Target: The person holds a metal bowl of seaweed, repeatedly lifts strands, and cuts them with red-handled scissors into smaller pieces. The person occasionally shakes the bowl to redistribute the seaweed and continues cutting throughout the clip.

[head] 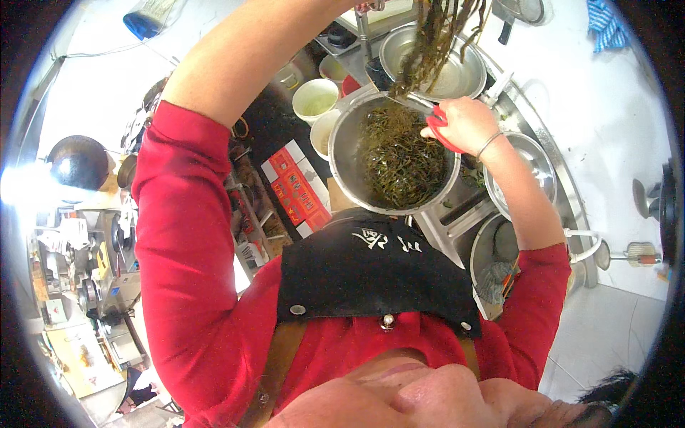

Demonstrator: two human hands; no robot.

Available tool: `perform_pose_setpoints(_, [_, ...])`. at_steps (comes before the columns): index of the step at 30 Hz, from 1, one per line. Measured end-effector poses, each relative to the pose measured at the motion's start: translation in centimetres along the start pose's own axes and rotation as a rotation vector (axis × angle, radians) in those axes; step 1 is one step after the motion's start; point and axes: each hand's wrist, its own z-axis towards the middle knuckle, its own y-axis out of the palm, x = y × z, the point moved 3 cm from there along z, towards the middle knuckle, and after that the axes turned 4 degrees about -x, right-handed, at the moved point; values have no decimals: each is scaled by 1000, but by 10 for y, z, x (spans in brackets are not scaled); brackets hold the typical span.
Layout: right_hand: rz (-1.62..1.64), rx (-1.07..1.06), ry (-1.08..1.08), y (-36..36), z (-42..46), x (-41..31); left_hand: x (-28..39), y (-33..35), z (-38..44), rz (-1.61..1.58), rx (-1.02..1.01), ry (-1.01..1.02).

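Observation:
My right hand (470,124) grips a pair of red-handled scissors (442,134), their metal blades against the lower ends of long, dark green seaweed-like strands (436,45). These strands hang down from the top edge of the view. My left hand is out of view past that edge; only its raised forearm shows. Whatever holds the strands up is hidden. Below the scissors stands a large metal bowl (338,179), with a wet heap of short, dark green pieces (405,163) inside it.
Behind the bowl sits a metal basin (473,80). Another metal bowl (543,179) lies right, under my forearm. Left are pale tubs (316,96) and a red and white cardboard box (297,187) bearing writing. A sink (481,243) with a white faucet is at lower right.

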Motion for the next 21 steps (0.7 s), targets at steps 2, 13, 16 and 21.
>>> perform_pose_setpoints(2, [-92, -97, -23, 18, -1, 2, -7, -3, 1, 3, -22, 28])
perform_pose_setpoints(13, [-14, -513, 115, 100, -58, 51, -116, -15, -37, 202, -206, -287])
perform_pose_setpoints(16, [54, -491, 128, 130, -63, 54, -184, -7, -66, 296, -271, -284])
perform_pose_setpoints(21, [218, -202, 181, 143, -69, 42, -228, -4, -85, 49, -128, -341])
